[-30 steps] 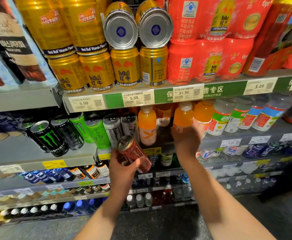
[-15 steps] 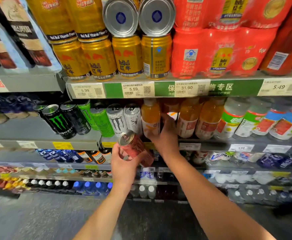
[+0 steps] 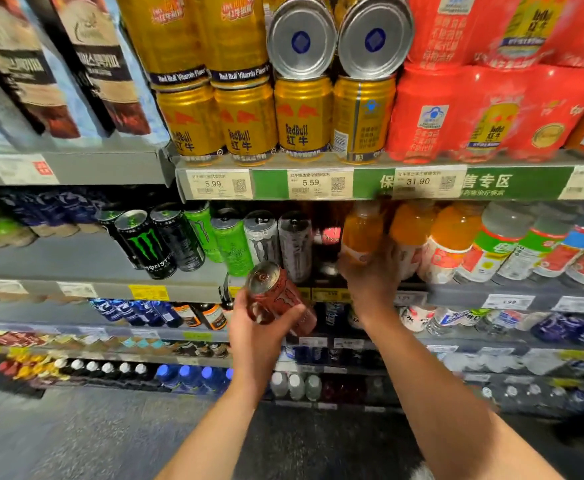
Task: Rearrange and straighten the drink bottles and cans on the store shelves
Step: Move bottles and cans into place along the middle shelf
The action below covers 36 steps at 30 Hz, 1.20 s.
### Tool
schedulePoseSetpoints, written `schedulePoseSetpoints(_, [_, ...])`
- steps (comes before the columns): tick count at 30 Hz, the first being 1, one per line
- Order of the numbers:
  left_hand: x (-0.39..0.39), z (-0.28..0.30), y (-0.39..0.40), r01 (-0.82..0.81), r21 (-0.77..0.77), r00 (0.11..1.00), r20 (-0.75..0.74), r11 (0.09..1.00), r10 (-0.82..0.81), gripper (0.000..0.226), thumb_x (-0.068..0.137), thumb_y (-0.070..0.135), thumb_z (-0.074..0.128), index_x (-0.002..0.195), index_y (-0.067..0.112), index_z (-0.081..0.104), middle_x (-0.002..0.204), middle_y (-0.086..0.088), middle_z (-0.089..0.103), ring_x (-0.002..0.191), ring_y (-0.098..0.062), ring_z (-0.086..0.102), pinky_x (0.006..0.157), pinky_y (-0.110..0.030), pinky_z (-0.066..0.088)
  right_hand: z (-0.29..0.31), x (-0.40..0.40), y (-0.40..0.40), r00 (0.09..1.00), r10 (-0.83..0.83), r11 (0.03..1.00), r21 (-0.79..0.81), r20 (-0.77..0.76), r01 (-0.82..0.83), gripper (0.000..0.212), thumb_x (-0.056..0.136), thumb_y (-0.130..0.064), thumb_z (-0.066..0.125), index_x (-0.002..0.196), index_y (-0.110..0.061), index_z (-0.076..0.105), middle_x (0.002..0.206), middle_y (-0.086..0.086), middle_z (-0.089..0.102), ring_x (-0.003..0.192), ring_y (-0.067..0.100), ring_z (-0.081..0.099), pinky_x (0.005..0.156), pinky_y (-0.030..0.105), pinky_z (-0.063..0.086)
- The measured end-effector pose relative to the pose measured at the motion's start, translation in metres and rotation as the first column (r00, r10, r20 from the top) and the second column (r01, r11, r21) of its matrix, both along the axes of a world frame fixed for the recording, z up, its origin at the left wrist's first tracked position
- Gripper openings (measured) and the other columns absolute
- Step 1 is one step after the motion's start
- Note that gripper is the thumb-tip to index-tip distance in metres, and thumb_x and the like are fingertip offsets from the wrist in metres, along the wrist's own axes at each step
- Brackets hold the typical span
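Store shelves (image 3: 370, 183) packed with drinks fill the view, where the right hand (image 3: 370, 275) grips an orange bottle (image 3: 361, 233) on the middle shelf, seemingly clearing a slot for the red can (image 3: 276, 296) clasped, tilted, in the left hand (image 3: 259, 327).

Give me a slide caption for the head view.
Left hand holds a red can; right hand grips an orange bottle.
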<state>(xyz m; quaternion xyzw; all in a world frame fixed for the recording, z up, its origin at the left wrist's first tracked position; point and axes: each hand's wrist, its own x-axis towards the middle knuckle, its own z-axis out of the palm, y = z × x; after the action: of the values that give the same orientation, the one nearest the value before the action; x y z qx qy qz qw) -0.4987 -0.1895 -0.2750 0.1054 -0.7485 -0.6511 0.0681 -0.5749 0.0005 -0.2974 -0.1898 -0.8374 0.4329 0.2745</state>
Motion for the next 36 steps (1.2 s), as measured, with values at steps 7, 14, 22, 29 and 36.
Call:
schedulePoseSetpoints(7, [-0.027,0.005,0.01,0.096,-0.011,0.993,-0.069,0.995,-0.097,0.064,0.062,0.014,0.094,0.116,0.027,0.06,0.108,0.009,0.068,0.097,0.005,0.064,0.076,-0.004,0.047,0.004,-0.003,-0.016,0.975,-0.218,0.976,0.034,0.043,0.217,0.057,0.07,-0.05,0.068,0.111,-0.012,0.059,0.098,0.011,0.065,0.094,0.031,0.061,0.079,0.041,0.051])
schedulePoseSetpoints(14, [-0.047,0.012,0.026,0.124,0.059,0.987,-0.114,0.991,-0.117,0.07,0.057,0.026,0.095,0.118,0.023,0.061,0.113,0.004,0.07,0.101,0.001,0.067,0.088,-0.018,0.055,0.004,0.003,-0.022,0.936,-0.335,0.933,0.099,-0.105,0.345,0.079,0.071,-0.037,0.086,0.13,0.0,0.048,0.114,0.015,0.058,0.105,0.031,0.056,0.088,0.042,0.05])
schedulePoseSetpoints(22, [-0.053,0.007,0.05,0.083,0.038,0.994,-0.08,0.996,-0.079,0.07,0.065,0.017,0.094,0.127,0.018,0.063,0.114,0.01,0.068,0.103,0.0,0.063,0.094,-0.02,0.051,-0.005,0.024,0.008,0.984,-0.07,0.994,0.072,-0.166,0.083,0.051,0.078,-0.029,0.079,0.119,-0.011,0.056,0.107,-0.001,0.057,0.102,0.024,0.057,0.086,0.041,0.05])
schedulePoseSetpoints(29, [-0.055,0.0,0.08,-0.075,-0.102,0.981,-0.187,0.992,0.055,0.06,0.063,0.021,0.091,0.118,0.018,0.067,0.11,0.0,0.07,0.098,-0.011,0.069,0.086,-0.032,0.057,-0.006,0.043,0.038,0.994,0.107,0.994,-0.002,-0.013,-0.107,0.059,0.088,-0.032,0.072,0.137,-0.015,0.044,0.137,0.011,0.05,0.125,0.032,0.051,0.096,0.043,0.048])
schedulePoseSetpoints(36, [-0.064,0.006,0.111,-0.242,-0.198,0.954,-0.226,0.95,0.196,0.069,0.068,0.017,0.092,0.128,0.001,0.062,0.111,-0.001,0.056,0.105,-0.018,0.061,0.098,-0.024,0.05,-0.005,0.046,0.069,0.932,0.361,0.933,0.006,-0.033,-0.361,0.047,0.093,-0.043,0.064,0.129,-0.034,0.034,0.131,0.008,0.056,0.116,0.029,0.058,0.089,0.033,0.046])
